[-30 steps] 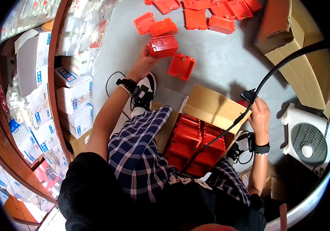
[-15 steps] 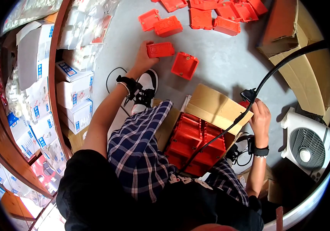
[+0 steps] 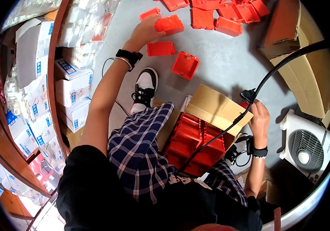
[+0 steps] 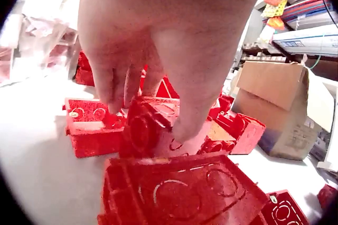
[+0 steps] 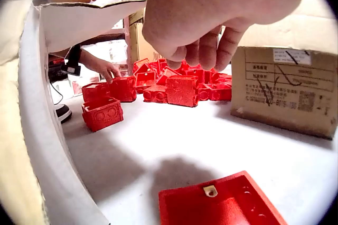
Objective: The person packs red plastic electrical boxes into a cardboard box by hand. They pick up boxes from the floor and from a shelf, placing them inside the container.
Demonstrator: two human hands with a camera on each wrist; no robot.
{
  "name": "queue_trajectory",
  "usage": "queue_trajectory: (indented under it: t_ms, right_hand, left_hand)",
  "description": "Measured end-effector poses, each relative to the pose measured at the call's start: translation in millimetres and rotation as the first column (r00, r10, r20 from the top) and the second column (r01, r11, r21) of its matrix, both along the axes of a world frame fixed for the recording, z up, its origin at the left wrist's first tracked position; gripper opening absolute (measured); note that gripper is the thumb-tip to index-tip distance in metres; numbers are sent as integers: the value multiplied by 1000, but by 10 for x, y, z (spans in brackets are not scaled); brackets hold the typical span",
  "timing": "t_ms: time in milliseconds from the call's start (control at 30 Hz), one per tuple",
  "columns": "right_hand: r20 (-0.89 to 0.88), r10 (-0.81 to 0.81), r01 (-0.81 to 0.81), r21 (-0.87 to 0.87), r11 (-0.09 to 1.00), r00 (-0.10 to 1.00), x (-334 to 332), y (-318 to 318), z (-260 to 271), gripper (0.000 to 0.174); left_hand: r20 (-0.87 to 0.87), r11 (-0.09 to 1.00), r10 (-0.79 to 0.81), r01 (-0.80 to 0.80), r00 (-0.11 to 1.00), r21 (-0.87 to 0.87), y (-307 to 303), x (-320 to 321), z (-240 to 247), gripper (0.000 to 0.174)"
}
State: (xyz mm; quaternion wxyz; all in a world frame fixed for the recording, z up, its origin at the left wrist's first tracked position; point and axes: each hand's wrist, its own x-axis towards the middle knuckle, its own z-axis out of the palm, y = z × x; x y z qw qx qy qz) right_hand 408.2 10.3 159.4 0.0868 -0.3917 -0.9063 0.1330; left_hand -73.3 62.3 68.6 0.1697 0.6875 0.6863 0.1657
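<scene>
In the head view my left hand [image 3: 146, 34] is at a red box [image 3: 169, 25] on the floor; the left wrist view shows thumb and fingers on either side of a red box [image 4: 142, 130]. Another red box [image 3: 161, 49] lies nearer, with an open-topped one [image 3: 185, 65] beside it. My right hand [image 3: 259, 120] hangs by the carton flap [image 3: 215, 107], its fingers loosely curled with nothing visible in them. Below it in the right wrist view lies a red box [image 5: 222, 201]. Red boxes [image 3: 184, 134] fill the carton between my legs.
More red boxes [image 3: 230, 25] are scattered at the far side. A large open carton [image 3: 305, 73] and a white fan [image 3: 307, 146] stand on the right. Shelves with white boxes [image 3: 70, 90] line the left. A black cable [image 3: 276, 69] crosses above the carton.
My left hand has let go of a red box, now lying on the floor, and moved farther out to another one. The right hand has hardly moved.
</scene>
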Motion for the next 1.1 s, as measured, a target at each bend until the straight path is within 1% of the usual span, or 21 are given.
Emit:
queue_trajectory:
  t_ms: [133, 233, 300, 333, 400, 433, 500, 533, 600, 733, 800, 833, 900, 933, 1000, 1033, 1100]
  right_hand:
    - [3, -4, 4, -9, 1000, 1000, 17, 1, -13, 25]
    - [-2, 1, -1, -2, 1000, 1000, 7, 6, -7, 25]
    - [-4, -2, 2, -3, 1000, 1000, 9, 5, -22, 26]
    - [-6, -4, 4, -4, 1000, 1000, 8, -1, -28, 26]
    - [-6, -3, 3, -4, 1000, 1000, -2, -3, -24, 26]
    - [-5, -1, 1, -5, 1000, 1000, -3, 3, -20, 26]
    - [3, -4, 4, -11, 1000, 1000, 11, -7, -19, 26]
    - [8, -12, 12, -18, 1000, 1000, 19, -13, -18, 26]
    - [10, -13, 13, -21, 1000, 1000, 40, -12, -25, 25]
    - [-8, -12, 12, 3, 1000, 1000, 46, -1, -49, 24]
    - [-19, -10, 10, 9, 1000, 1000, 30, 2, -43, 24]
    - [-28, -4, 4, 15, 1000, 1000, 20, 6, -36, 24]
    - [-17, -1, 1, 5, 1000, 1000, 7, 10, -12, 24]
    - [-6, 3, -3, -5, 1000, 1000, 5, 10, -3, 24]
    - [-8, 5, -5, -5, 1000, 1000, 23, 14, -25, 25]
    - [-12, 4, -4, -4, 1000, 1000, 28, 8, -39, 27]
    - [-3, 9, -9, -14, 1000, 1000, 17, 23, -23, 28]
  left_hand:
    - [15, 998, 20, -20, 1000, -56, -62, 206, 172, 58]
    - [26, 998, -19, 21, 999, -59, -161, 386, 207, 57]
    - [162, 992, -125, 118, 979, 51, -221, 496, 115, 54]
    - [162, 992, -126, 120, 979, 51, -231, 547, 70, 54]
    - [199, 981, -192, 186, 961, 51, -254, 622, 27, 51]
    - [201, 982, -188, 181, 961, 51, -277, 629, 32, 51]
    - [203, 982, -156, 174, 967, -76, -302, 659, 33, 51]
    - [205, 982, -155, 174, 966, -77, -301, 645, 35, 51]
    - [101, 960, -263, 270, 960, -73, -313, 566, 56, 51]
    - [134, 942, -295, 312, 946, -122, -362, 471, 46, 55]
    - [127, 929, -358, 367, 925, -55, -397, 456, 24, 65]
    - [127, 929, -358, 367, 925, -54, -414, 461, 19, 65]
    - [56, 929, -360, 363, 931, -73, -463, 490, 21, 77]
    - [58, 929, -359, 362, 932, -74, -468, 502, 27, 77]
    - [-26, 927, -365, 361, 931, -100, -468, 525, 53, 77]
    - [-24, 926, -368, 364, 929, -102, -455, 526, 75, 77]
    - [-45, 900, -356, 330, 933, -286, -400, 542, 73, 67]
